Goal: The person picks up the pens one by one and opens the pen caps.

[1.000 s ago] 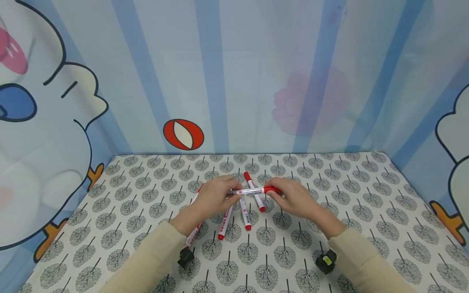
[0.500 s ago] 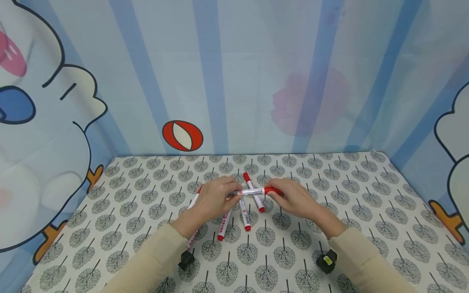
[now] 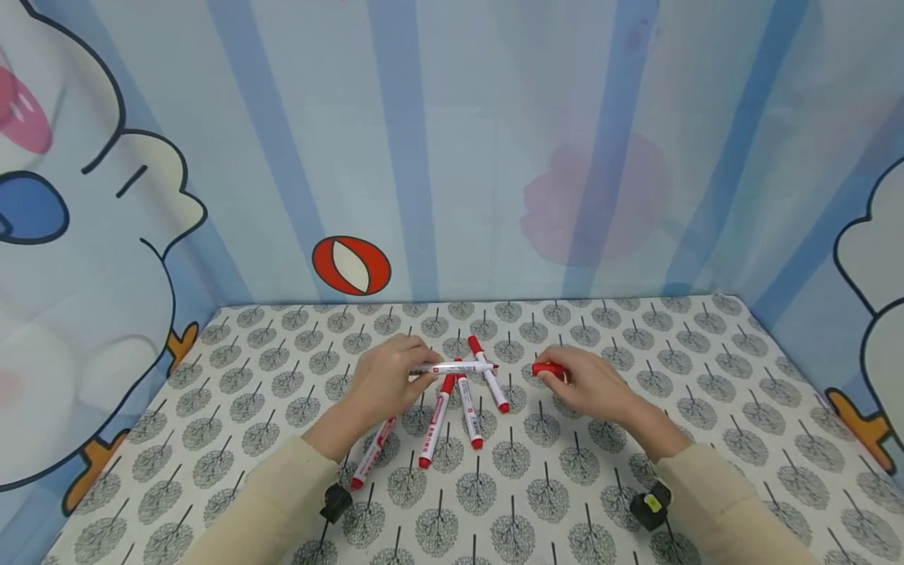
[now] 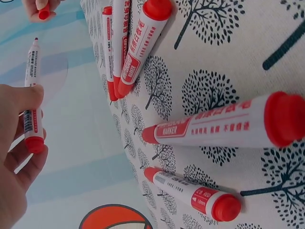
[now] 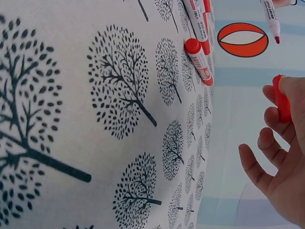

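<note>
The left hand point(image 3: 387, 378) pinches an uncapped red whiteboard marker point(image 3: 455, 367), its thumb pressed over the white barrel and the other fingers curved behind, so that the bare red nib point(image 3: 496, 366) sticks out beyond the fingertips and points across at the right hand point(image 3: 589, 384). The right thumb and forefinger are closed on a red cap point(image 3: 548, 369), while the ring and little fingers stand loosely bent, away from it. A gap lies between nib and cap. Below the left fingers, capped red markers are spread on the tree-print tablecloth point(image 3: 551, 541): one point(image 3: 374, 453) nearest the left wrist, two more point(image 3: 435, 428) point(image 3: 469, 412) running toward the person from under the held barrel, and another point(image 3: 496, 391) slanting beneath the nib end. The left wrist view shows five lying there. Beyond both hands' fingers hangs a blue-striped backdrop point(image 3: 480, 157).
</note>
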`<state>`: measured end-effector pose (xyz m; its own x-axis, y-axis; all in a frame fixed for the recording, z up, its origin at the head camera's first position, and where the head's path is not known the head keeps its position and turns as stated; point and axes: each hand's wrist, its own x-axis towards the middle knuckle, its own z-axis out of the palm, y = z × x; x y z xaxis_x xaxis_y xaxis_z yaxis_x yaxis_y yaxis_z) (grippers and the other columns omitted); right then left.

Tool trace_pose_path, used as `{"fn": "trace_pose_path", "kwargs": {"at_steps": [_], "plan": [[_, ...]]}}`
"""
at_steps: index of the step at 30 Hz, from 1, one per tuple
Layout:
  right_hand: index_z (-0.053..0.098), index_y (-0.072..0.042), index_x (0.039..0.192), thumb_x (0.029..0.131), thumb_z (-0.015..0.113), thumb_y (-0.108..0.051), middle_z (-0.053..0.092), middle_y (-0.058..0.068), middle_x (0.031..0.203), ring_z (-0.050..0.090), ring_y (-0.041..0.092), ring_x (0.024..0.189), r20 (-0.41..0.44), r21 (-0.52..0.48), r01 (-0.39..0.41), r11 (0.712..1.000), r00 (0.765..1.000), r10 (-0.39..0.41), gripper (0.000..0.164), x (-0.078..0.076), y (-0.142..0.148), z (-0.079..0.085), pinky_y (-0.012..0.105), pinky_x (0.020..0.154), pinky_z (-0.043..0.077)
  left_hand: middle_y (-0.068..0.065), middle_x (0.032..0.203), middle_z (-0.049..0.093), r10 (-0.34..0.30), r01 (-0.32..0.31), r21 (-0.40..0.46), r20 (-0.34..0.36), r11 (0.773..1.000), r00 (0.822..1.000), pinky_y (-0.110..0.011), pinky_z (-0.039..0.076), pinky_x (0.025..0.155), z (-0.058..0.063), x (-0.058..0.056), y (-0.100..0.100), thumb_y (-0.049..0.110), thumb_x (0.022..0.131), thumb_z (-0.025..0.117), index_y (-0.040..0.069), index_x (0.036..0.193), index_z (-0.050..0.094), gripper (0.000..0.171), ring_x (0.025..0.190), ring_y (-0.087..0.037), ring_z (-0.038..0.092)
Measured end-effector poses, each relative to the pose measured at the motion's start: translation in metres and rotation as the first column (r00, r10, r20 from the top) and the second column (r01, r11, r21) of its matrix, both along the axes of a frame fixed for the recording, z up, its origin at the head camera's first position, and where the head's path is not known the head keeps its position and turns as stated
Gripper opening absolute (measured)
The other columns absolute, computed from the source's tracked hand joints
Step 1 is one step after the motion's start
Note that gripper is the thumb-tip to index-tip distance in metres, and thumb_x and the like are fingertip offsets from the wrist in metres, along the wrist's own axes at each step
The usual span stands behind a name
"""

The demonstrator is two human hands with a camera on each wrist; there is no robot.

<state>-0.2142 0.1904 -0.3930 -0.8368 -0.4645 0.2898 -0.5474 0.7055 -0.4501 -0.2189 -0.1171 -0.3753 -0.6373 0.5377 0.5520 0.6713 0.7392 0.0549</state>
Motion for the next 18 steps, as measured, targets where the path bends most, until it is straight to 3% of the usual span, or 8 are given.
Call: {"fn": "trace_pose_path", "kwargs": {"at_steps": [5, 12, 18], "plan": [[0.065, -0.016, 0.097, 0.087, 0.061, -0.017, 0.058, -0.010, 0.079, 0.043, 0.005, 0.058, 0.014, -0.007, 0.022, 1.000, 1.000, -0.022, 0.010, 0.002, 0.002, 0.000, 0.022, 0.051, 0.038, 0.009, 0.083, 0.063, 0.050, -0.049, -0.030, 0.023, 0.998, 0.998, -0.019, 0.043, 0.051, 0.000, -0.001, -0.002, 0.025, 0.075, 0.076, 0.022, 0.091, 0.071, 0.017, 0.072, -0.006, 0.056], [0.064, -0.016, 0.099, 0.086, 0.062, -0.017, 0.062, -0.007, 0.088, 0.048, 0.005, 0.064, 0.015, 0.013, 0.038, 0.999, 0.999, -0.038, 0.013, 0.001, 0.007, 0.000, 0.022, 0.057, 0.041, 0.008, 0.097, 0.066, 0.126, -0.122, -0.048, 0.095, 0.991, 0.987, -0.021, 0.046, 0.052, -0.002, -0.001, -0.010, 0.025, 0.075, 0.075, 0.023, 0.094, 0.071, 0.019, 0.084, -0.009, 0.061], [0.063, -0.016, 0.103, 0.086, 0.061, -0.015, 0.063, -0.006, 0.090, 0.049, 0.006, 0.067, 0.020, 0.027, 0.052, 0.998, 0.998, -0.053, 0.017, 0.001, 0.009, 0.001, 0.023, 0.059, 0.042, 0.009, 0.095, 0.066, 0.170, -0.164, -0.053, 0.140, 0.985, 0.975, -0.017, 0.040, 0.047, -0.003, -0.001, -0.018, 0.024, 0.076, 0.075, 0.023, 0.094, 0.070, 0.019, 0.079, -0.009, 0.060]]}}
